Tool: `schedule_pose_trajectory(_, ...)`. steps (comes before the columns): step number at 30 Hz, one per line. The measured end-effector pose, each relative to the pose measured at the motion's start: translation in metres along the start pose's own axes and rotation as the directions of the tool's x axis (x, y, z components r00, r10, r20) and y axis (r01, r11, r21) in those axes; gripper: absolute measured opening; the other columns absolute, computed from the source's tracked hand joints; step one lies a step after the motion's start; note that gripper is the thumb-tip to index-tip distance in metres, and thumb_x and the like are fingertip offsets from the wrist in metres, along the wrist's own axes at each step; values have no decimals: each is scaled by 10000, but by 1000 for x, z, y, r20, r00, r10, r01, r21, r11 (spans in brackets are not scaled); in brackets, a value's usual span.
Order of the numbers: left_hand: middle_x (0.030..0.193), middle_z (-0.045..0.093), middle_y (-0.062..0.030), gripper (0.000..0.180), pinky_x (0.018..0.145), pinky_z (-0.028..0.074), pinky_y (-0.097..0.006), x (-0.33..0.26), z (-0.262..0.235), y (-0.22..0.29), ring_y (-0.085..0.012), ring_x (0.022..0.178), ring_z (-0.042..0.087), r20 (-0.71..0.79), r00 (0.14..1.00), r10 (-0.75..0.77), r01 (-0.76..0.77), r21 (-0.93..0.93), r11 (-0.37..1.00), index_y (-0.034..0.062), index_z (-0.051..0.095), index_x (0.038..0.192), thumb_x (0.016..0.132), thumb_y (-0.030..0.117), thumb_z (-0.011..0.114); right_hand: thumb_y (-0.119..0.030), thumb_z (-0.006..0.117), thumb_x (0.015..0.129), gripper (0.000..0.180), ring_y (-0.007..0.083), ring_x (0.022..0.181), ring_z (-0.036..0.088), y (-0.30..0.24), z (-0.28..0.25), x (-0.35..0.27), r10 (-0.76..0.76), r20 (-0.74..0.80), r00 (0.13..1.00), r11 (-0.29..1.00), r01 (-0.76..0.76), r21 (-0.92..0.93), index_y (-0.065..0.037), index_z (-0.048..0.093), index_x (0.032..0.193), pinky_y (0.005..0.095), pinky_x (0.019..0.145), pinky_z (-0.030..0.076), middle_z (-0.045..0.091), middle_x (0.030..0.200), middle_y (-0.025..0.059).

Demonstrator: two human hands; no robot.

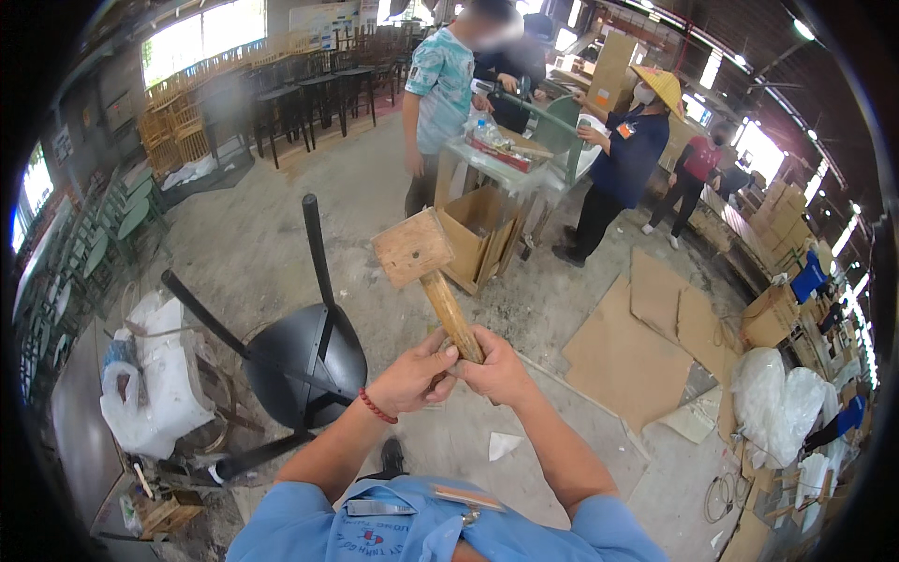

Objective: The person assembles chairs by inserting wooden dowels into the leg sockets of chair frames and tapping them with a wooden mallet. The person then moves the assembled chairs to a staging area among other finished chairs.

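Blue shirt (426,539) — lettering (409,518) around small emblem (373,539); co-worker's dark top (641,155) — orange badge (626,129), too small to read

In right hand (492,368), against left hand (410,378): mallet (441,294). To left of left hand: stool (272,354). To right of right hand, on floor (529,317): cardboard (618,351). Farther before both hands: desk (511,178).

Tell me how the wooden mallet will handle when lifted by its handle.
The wooden mallet likely feels top-heavy, since its broad block head sits on a narrower handle. It should be stiff, as both parts look like solid wood. Laid down, it probably won't roll far, given the head's flat, squarish face.
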State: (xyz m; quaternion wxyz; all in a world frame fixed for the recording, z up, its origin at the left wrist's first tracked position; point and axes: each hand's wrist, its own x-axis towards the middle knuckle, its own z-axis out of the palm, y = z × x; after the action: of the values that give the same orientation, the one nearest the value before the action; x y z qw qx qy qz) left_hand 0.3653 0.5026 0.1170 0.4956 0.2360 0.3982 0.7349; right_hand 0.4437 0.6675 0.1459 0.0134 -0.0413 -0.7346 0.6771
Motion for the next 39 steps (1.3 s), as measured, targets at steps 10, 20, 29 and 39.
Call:
schedule_pose_trajectory(10, 766, 575, -28, 361, 511, 398, -240, 40, -56, 52, -79, 616, 505, -154, 958, 243, -126, 537, 834, 67, 506, 1307, 991, 222, 581, -93, 736, 815, 407, 70, 478, 462, -20, 4, 84, 47, -183, 982, 972, -3, 234, -28, 504, 1143, 242, 405, 365, 542, 712, 12)
schedule_pose_trajectory(20, 880, 658, -31, 250, 665, 467, -260, 44, -112, 55, -96, 738, 566, -269, 716, 644, -232, 779, 583, 48, 636, 1159, 931, 150, 640, -47, 690, 854, 291, 73, 480, 454, -1, 35, 158, 222, -36, 974, 814, -165, 556, -57, 497, 1071, 241, 389, 363, 528, 705, 7)
schedule_pose_trajectory(29, 967, 691, -148, 289, 758, 495, -345, 42, -284, 171, -229, 838, 637, -423, 349, 836, 71, 902, 427, 14, 644, 1141, 922, 202, 629, -144, 572, 921, 265, 111, 499, 512, -11, 13, 197, 97, -102, 990, 963, -67, 261, -28, 530, 1156, 265, 390, 412, 553, 774, 47)
schedule_pose_trajectory(39, 876, 620, -6, 280, 466, 318, -220, 66, -400, 221, -64, 531, 415, -608, 658, 443, -248, 380, 891, 28, 618, 1212, 988, 191, 574, -191, 535, 996, 291, 63, 458, 460, 9, 40, 209, 40, -111, 993, 995, -29, 94, -41, 543, 1246, 223, 373, 359, 506, 679, 3)
